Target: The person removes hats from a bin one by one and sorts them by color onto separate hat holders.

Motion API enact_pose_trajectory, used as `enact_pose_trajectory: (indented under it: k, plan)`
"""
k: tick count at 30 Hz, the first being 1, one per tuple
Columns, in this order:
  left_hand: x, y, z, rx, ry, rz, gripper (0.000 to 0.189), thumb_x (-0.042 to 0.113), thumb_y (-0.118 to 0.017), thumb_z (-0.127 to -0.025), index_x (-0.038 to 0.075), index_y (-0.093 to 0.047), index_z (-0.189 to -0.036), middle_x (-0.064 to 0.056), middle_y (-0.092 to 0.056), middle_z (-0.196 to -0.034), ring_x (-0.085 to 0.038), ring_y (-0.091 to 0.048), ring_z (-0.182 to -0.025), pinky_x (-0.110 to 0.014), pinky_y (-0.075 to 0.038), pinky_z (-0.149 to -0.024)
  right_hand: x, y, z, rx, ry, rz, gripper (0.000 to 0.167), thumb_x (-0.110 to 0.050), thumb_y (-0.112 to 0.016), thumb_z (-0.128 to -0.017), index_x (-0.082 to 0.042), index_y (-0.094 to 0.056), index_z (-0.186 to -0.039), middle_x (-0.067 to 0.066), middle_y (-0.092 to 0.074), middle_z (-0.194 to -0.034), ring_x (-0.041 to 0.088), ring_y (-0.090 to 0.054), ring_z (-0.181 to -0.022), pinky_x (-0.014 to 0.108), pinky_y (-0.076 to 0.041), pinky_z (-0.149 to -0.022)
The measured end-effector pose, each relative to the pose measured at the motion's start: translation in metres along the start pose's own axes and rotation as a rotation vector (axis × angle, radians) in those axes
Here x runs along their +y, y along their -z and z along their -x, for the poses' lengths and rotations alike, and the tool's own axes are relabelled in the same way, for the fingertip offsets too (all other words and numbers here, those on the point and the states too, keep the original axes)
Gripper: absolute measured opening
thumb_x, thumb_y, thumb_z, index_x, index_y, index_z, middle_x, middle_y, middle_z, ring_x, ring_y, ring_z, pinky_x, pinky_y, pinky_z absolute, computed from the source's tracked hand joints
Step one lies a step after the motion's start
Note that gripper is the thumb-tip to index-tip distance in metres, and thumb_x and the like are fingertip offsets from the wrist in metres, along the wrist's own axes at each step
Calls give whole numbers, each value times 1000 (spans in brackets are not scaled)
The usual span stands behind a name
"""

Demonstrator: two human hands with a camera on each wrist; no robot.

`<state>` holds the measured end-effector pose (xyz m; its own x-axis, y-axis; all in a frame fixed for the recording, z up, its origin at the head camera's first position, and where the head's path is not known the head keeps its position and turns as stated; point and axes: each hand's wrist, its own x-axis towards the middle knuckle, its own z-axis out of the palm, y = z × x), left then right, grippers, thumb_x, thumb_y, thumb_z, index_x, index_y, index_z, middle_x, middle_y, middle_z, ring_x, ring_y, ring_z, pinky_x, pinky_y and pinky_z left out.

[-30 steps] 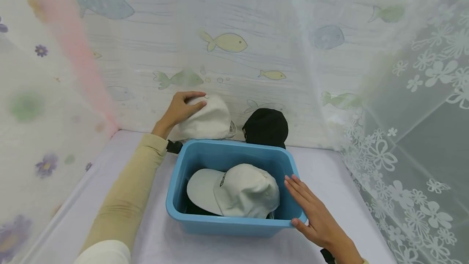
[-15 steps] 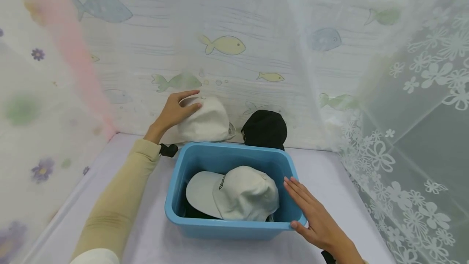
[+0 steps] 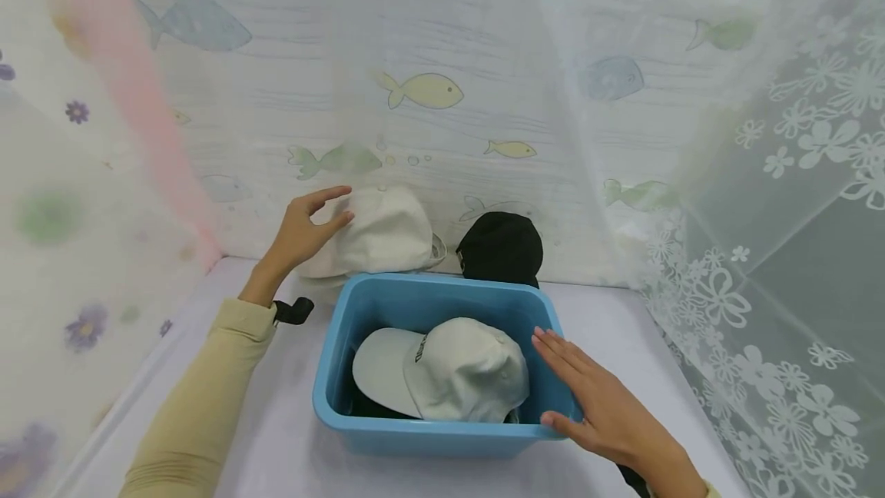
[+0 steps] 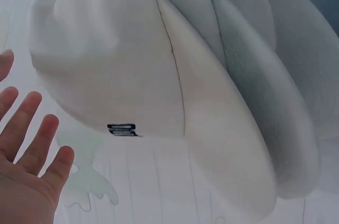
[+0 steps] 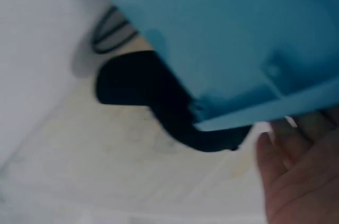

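Observation:
Behind the blue plastic basin (image 3: 442, 443) sits a white cap (image 3: 387, 229), its crown up. In the left wrist view more than one pale brim shows, one behind another, and the front white cap (image 4: 116, 60) bears a small dark label. My left hand (image 3: 304, 230) is just left of its crown, thumb and fingers spread, holding nothing. My right hand (image 3: 598, 398) lies with straight fingers against the basin's right rim. Inside the basin rests a pale cap (image 3: 463, 371) with dark lettering, its brim to the left, over something dark.
A black cap (image 3: 501, 248) stands behind the basin, right of the white one. White cloth (image 3: 608, 344) covers the table. A fish-print curtain (image 3: 429, 37) hangs close behind the caps, and a lace-patterned sheer curtain (image 3: 774, 313) borders the right side.
My left hand has come off the white cap's crown and drawn back to the left and toward me. My right hand stays at the basin's rim.

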<state>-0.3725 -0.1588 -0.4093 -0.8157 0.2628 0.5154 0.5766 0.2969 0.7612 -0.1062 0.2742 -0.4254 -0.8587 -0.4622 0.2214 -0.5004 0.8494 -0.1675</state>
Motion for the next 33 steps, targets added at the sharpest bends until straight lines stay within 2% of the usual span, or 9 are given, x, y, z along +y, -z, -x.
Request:
enact_pose_trajectory:
  k: [4,9,15,19,24,27,29,31,33]
  plan:
    - [-3,6,9,33,12,-29,46,11,-72,-96,0,-60,-140,-18,-57,-146,-37,-46,-140,-56,-32,-118,-11,24,-24,-71,-28,-38,81,-48,-64,-99,-27,-21,-164,-1,-26,-168,26,-32,-152,54,-42,-111]
    - [-6,12,21,98,16,-66,44,10,-69,-97,-1,-60,-139,-19,-59,-143,-38,-50,-137,-55,-36,-116,-15,48,-66,-153,1,-195,75,-44,-57,-104,-26,-18,-165,0,-23,-169,31,-29,-153,60,-34,-116]
    - [-5,18,36,186,48,-74,41,9,-66,-98,-3,-61,-137,-22,-61,-140,-41,-51,-135,-58,-38,-113,-10,50,-130,-166,78,-451,66,-35,-51,-108,-12,-24,-163,6,-26,-168,30,-28,-153,55,-30,-120]
    - [-8,20,45,252,170,-111,44,7,-63,-98,-5,-56,-140,-25,-61,-138,-44,-53,-132,-60,-41,-109,-8,36,-171,-154,42,-609,62,-36,-42,-111,-8,-22,-163,13,-22,-168,32,-26,-154,52,-28,-122]
    - [-16,23,57,268,429,-141,57,11,-60,-98,-9,-43,-149,-31,-51,-145,-48,-45,-137,-61,-39,-111,-6,16,-213,-189,-50,-816,61,-36,-35,-112,-4,-20,-162,18,-23,-167,35,-27,-153,51,-27,-123]
    - [-31,24,62,273,579,-36,62,16,-57,-100,-7,-35,-154,-31,-43,-152,-46,-40,-142,-56,-38,-114,-6,3,-235,-202,-101,-948,60,-33,-34,-113,1,-20,-161,20,-23,-166,36,-28,-152,46,-30,-123]
    - [-44,25,64,277,676,99,63,19,-54,-103,-5,-30,-156,-28,-40,-155,-40,-41,-142,-49,-40,-115,-4,-6,-248,-197,-160,-1005,60,-32,-33,-113,4,-21,-159,22,-27,-164,37,-30,-151,43,-31,-122]
    - [-56,25,67,273,774,305,64,19,-51,-105,-4,-26,-158,-24,-41,-154,-31,-46,-138,-40,-42,-115,-2,-15,-258,-188,-225,-1059,59,-33,-31,-114,5,-22,-158,23,-30,-162,37,-32,-150,42,-31,-122]
    - [-67,25,71,286,855,550,60,18,-50,-106,-1,-26,-158,-18,-54,-143,-21,-57,-126,-32,-47,-110,0,-23,-264,-187,-277,-1122,58,-32,-30,-114,7,-25,-157,25,-34,-159,37,-35,-148,43,-32,-122]
